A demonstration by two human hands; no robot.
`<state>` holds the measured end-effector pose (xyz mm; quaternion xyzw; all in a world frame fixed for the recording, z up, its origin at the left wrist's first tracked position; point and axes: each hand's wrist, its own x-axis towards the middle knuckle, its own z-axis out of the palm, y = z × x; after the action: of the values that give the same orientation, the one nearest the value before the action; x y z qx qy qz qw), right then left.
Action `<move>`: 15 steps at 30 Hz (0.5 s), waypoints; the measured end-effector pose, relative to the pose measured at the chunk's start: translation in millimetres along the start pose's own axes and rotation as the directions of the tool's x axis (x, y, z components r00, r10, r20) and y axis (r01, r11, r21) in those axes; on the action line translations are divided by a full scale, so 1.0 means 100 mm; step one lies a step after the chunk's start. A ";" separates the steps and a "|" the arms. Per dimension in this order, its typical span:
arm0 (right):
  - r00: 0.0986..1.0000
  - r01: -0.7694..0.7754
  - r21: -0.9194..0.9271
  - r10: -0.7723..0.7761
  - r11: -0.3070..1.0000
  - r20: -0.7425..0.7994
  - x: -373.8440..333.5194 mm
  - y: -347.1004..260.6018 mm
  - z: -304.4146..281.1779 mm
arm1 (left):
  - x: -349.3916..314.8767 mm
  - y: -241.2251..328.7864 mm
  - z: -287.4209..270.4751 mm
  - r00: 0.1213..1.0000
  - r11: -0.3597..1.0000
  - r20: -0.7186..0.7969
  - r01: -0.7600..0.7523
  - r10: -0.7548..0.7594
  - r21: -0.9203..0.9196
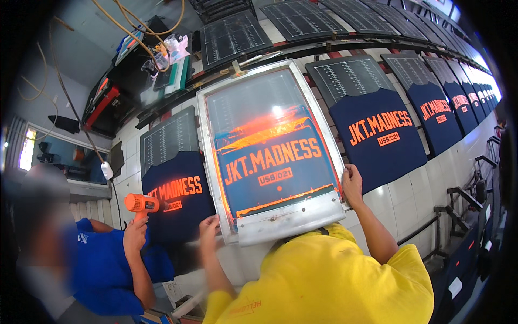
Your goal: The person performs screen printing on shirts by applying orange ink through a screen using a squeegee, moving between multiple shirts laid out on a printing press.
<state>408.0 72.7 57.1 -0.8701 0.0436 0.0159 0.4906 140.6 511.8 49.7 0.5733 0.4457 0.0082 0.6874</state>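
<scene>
A metal-framed printing screen with orange ink on its mesh lies over a navy shirt on the long tiled table. My left hand, slightly blurred, grips the frame's lower left corner. My right hand holds the frame's right edge near its lower corner. A metal strip runs along the frame's near edge. My yellow shirt fills the bottom of the view.
Navy shirts with orange lettering lie on boards at the left and right, and several more run toward the far right. At the left, a person in blue holds an orange heat gun by the left shirt. Cables hang above.
</scene>
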 end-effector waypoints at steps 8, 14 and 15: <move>0.992 -0.099 -0.114 0.107 0.989 0.065 0.02 -0.17 0.00 | 0.08 -0.31 0.06 0.961 0.982 -0.215 -0.185 0.174 -0.029; 1.000 -0.007 -0.101 0.010 0.995 0.029 0.04 0.05 -0.11 | -0.22 0.05 0.42 0.912 0.965 -0.317 -0.257 0.261 0.057; 0.999 -0.017 -0.078 0.020 0.997 0.046 0.03 -0.03 -0.15 | -0.26 0.05 0.38 0.897 0.964 -0.355 -0.231 0.263 0.132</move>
<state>410.8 61.5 67.1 -0.8876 0.0394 0.0426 0.4570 150.8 470.5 67.1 0.6426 0.4904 0.1838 0.5592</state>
